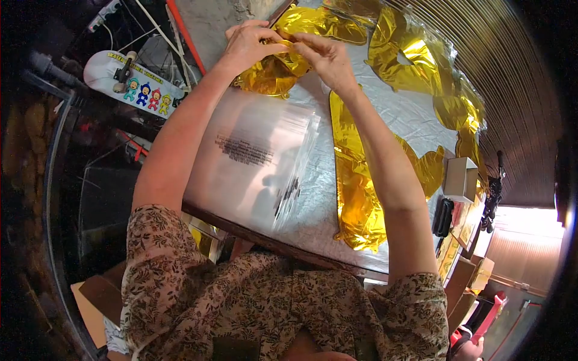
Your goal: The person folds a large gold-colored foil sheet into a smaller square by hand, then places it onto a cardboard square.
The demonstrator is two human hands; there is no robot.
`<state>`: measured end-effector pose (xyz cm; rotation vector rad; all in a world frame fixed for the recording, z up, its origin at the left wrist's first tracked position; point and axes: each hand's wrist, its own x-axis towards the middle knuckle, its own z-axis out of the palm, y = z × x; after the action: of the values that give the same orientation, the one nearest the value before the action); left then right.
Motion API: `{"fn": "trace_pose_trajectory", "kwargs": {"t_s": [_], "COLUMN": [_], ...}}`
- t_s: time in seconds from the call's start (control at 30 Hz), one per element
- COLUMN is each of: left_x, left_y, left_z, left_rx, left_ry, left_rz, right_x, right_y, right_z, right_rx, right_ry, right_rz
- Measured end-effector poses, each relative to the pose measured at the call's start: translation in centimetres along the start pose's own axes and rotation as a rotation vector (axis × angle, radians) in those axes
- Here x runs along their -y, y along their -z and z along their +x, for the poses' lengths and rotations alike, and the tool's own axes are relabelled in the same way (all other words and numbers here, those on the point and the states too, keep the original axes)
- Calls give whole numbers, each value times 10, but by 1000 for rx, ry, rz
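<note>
At the far left part of the silver-covered table (313, 198), my left hand (248, 45) and my right hand (325, 59) meet over a gold foil piece (269, 77). The fingers of both hands are closed on its upper edge, close together. Nearer to me lies a stack of clear plastic bags (241, 156) with black print. To the right of the stack, a long flat gold foil piece (355, 192) rests under my right forearm.
More gold foil (400, 54) lies along the table's back and right. A small open box (460, 178) stands at the right edge. A skateboard (135, 84) with cartoon stickers is at the left. A ribbed metal shutter (506, 78) rises at the back right.
</note>
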<state>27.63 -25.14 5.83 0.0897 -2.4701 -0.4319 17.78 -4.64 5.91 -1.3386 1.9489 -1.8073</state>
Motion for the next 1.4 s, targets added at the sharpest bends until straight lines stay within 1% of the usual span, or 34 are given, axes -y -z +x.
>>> {"fn": "trace_pose_trajectory", "kwargs": {"t_s": [0.07, 0.13, 0.2, 0.27, 0.33, 0.37, 0.4, 0.43, 0.47, 0.5, 0.53, 0.57, 0.6, 0.67, 0.7, 0.73, 0.77, 0.8, 0.83, 0.87, 0.9, 0.93, 0.97, 1.0, 1.03, 1.07, 1.1, 1.13, 1.17, 1.2, 1.27, 1.3, 1.33, 1.4], "left_x": [0, -1, -1, 1, 13, 23, 32, 31, 30, 28, 32, 24, 13, 2, 0, 1, 2, 2, 2, 1, -1, -8, -10, -10, -5, -2, -3, -4, -4, -4, -2, -3, -8, -17], "left_y": [2, 2, 2, 3, 10, 13, 15, 16, 18, 19, 11, 10, 6, -1, 0, 0, 0, 1, 1, 1, -1, 0, -1, -2, -6, -8, -8, -9, -8, -7, -8, -9, -8, -5], "left_z": [3, 5, 5, 6, 9, 11, 13, 13, 12, 13, 12, 11, 9, 12, 13, 15, 16, 16, 17, 18, 18, 18, 15, 18, 25, 29, 30, 32, 33, 34, 37, 37, 35, 33], "left_rx": [46, 57, 68, -9, -16, -23, -122, -121, -283, -446, -350, -349, -326, -274, -274, -203, -129, -127, -113, -98, -93, -189, -285, -283, -295, -308, -311, -256, -199, -200, -116, -116, -153, -190], "left_ry": [0, -27, -54, -56, -17, 27, 38, 36, 50, 63, -20, -21, -40, -24, -25, -26, -28, -32, -102, -173, -178, -226, -270, -267, -246, -225, -222, -138, -54, -54, -49, -52, -26, 2], "left_rz": [-45, -97, -146, -155, -207, -257, -190, -190, -50, 92, -88, -88, -97, -155, -157, -252, -346, -347, -366, -385, -387, -252, -116, -115, -185, -256, -255, -363, -470, -470, -479, -481, -534, -590], "right_x": [3, 2, -14, -7, 4, 1, -2, -6, -9, -11, -8, 11, 10, 4, 0, 0, 1, 1, 7, 12, 18, 14, 9, 4, 18, 34, 48, 56, 59, 59, 43, 23, 24, 27], "right_y": [-2, -4, -7, -4, 3, 6, 8, 11, 17, 25, 31, 33, 33, 35, 35, 34, 33, 31, 29, 28, 26, 23, 19, 16, 17, 19, 20, 22, 27, 26, 23, 16, 15, 16], "right_z": [-1, -3, 2, 4, 3, 5, 10, 15, 22, 32, 38, 38, 40, 46, 46, 47, 47, 47, 48, 49, 49, 52, 57, 61, 55, 48, 40, 33, 28, 24, 14, 14, 12, 9], "right_rx": [12, -42, -67, -96, -71, -73, -145, -216, -219, -205, -192, -185, -187, -150, -170, -172, -203, -234, -240, -281, -319, -325, -228, -127, -19, -13, -48, -81, -3, -2, -46, -124, -125, -141], "right_ry": [28, -40, -42, -43, -129, -129, -103, -78, -79, -7, 64, 57, 56, 45, 29, 28, -95, -217, -217, -296, -372, -372, -271, -169, -272, -271, -201, -128, -201, -201, -267, -173, -175, -208], "right_rz": [-68, -106, -140, -178, -462, -463, -416, -369, -368, -402, -435, -516, -516, -323, -303, -305, -229, -151, -150, 86, 324, 325, 389, 453, 439, 438, 294, 150, 143, 142, -205, -438, -441, -601]}}
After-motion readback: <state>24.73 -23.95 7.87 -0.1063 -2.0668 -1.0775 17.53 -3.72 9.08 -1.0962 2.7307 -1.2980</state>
